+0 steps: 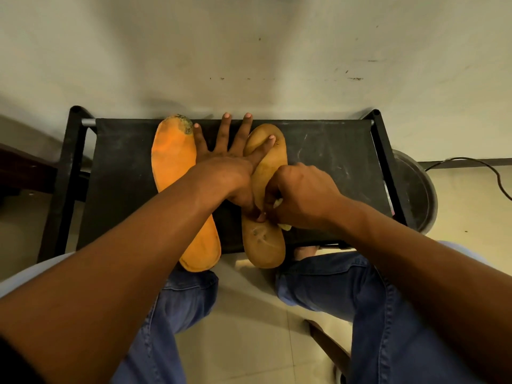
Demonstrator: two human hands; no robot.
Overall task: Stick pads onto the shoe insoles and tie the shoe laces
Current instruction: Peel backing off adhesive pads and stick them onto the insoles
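Note:
Two insoles lie lengthwise on a black fabric stool. The bright orange insole is on the left, the tan insole on the right. My left hand lies flat with fingers spread between them, its index finger resting on the tan insole's toe end and its thumb pressing at the insole's middle. My right hand is curled over the tan insole's middle and pinches a small pale pad; another pale bit shows under the palm. Most of the pad is hidden by the fingers.
The stool stands against a pale wall. A dark round bin sits at its right, with a black cable on the floor beyond. My knees in blue jeans are under the stool's near edge. No shoes or laces are in view.

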